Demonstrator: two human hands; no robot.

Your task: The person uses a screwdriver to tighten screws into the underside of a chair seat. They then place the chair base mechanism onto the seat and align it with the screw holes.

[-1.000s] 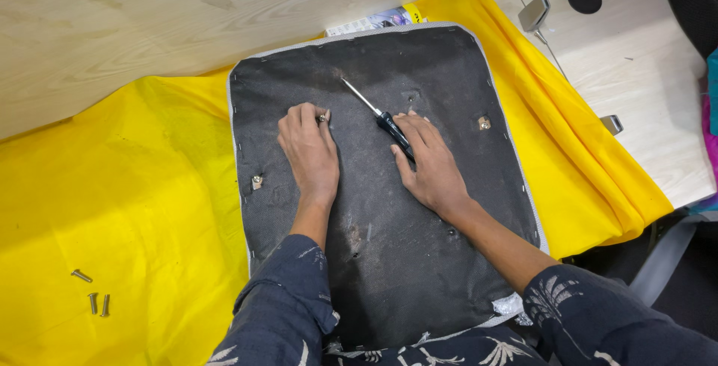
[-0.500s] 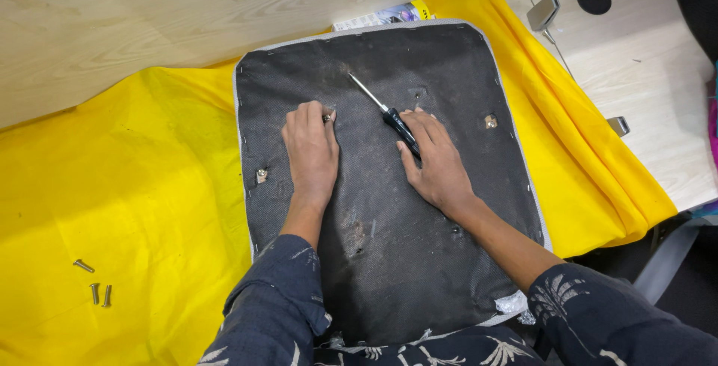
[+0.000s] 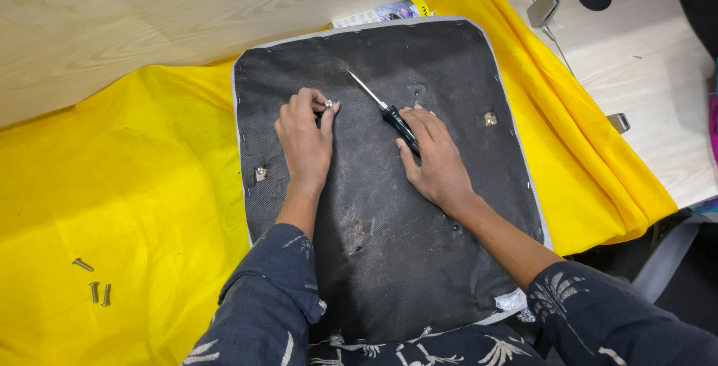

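- Left hand [image 3: 305,138] – fingers pinching a small metal fitting [image 3: 327,103] on the black seat base [image 3: 389,246].
- Right hand [image 3: 434,160] rests flat, fingers released, touching the screwdriver [image 3: 383,110] lying mid-base.
- Three loose screws [image 3: 95,284] lie well left, on yellow cloth [image 3: 120,186].

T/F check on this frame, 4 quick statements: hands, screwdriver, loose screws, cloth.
1. The left hand pinches a small metal fastener on the black panel. True.
2. The right hand lifts the screwdriver clear of the panel. False: the screwdriver lies on the panel under the fingers.
3. Three loose screws lie on the yellow cloth. True.
4. The cloth is red. False: yellow.
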